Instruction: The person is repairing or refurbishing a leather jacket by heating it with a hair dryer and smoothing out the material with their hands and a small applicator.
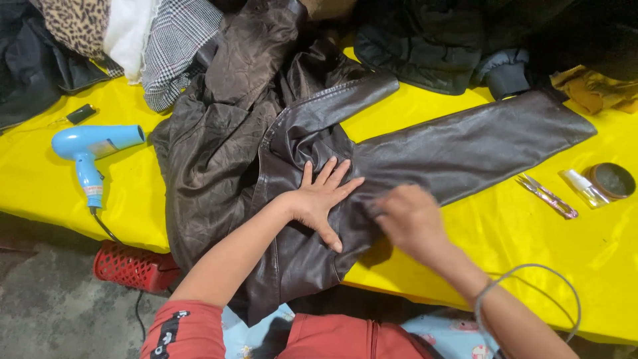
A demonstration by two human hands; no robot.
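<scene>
In the head view, a dark brown leather jacket [266, 146] lies spread across a table [531, 252] covered in bright yellow cloth, its body at the near edge and one long sleeve stretched out to the right. The left hand [322, 196] rests flat on the jacket near its middle, fingers [332, 169] spread wide and pressing on the leather without gripping it. The right hand [409, 219] is just beside it to the right, over the base of the sleeve; it is blurred, so how far its fingers are curled and whether they hold anything cannot be told. To the left of the jacket a light blue hair dryer [90, 149] lies on the table, its cord dropping over the near edge towards a red plastic basket [133, 266] on the floor. On the right lie small pink-handled scissors [548, 196], a small clear tube [583, 186] and a round dark tin [613, 179]. More clothes [153, 40] are heaped along the far side.
</scene>
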